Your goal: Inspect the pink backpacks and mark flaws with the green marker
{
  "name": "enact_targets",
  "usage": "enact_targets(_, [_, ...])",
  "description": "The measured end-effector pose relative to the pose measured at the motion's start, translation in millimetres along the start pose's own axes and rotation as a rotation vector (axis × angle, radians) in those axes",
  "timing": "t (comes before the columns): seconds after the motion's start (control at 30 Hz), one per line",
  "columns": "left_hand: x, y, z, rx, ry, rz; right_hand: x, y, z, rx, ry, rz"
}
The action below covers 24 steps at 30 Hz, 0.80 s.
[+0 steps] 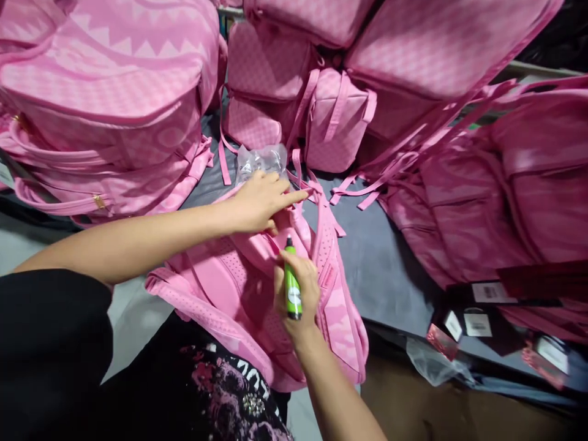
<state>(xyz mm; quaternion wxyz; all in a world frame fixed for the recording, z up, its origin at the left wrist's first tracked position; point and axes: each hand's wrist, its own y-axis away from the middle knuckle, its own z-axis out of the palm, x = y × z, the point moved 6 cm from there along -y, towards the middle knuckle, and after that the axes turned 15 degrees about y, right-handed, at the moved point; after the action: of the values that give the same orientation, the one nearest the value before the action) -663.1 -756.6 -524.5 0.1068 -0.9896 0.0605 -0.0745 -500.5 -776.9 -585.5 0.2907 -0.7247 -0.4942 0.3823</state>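
A pink backpack (239, 288) lies on its front on the grey surface, its padded back panel and shoulder straps facing up. My left hand (260, 202) rests on its top end, fingers spread and stretched out, beside a crumpled clear plastic bag (261, 160). The thumb is partly hidden under the palm. Closed around a bright green marker (291, 285) with black ends, my right hand (305, 288) is over the middle of the back panel. The marker's tip points up toward my left hand, close to the pink fabric; whether it touches cannot be seen.
Large stacked pink bags (114, 110) stand at the left. Small checkered pouches (340, 122) and a bigger checkered bag (413, 43) fill the back. More pink backpacks (468, 208) with tags (478, 323) are at the right, along the grey table's (381, 269) edge.
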Motion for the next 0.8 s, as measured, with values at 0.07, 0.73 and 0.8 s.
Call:
enact_targets(0.07, [-7, -17, 16.3, -0.064, -0.035, -0.013, -1, 0, -3, -0.081, -0.036, 0.027])
enact_targets(0.73, [7, -19, 38.3, -0.119, -0.159, -0.01, 60, -36, -2, -0.722, -0.157, 0.203])
enact_targets(0.8, [6, -21, 40.6, -0.142, -0.154, -0.021, 58, -48, 6, -0.849, -0.089, 0.163])
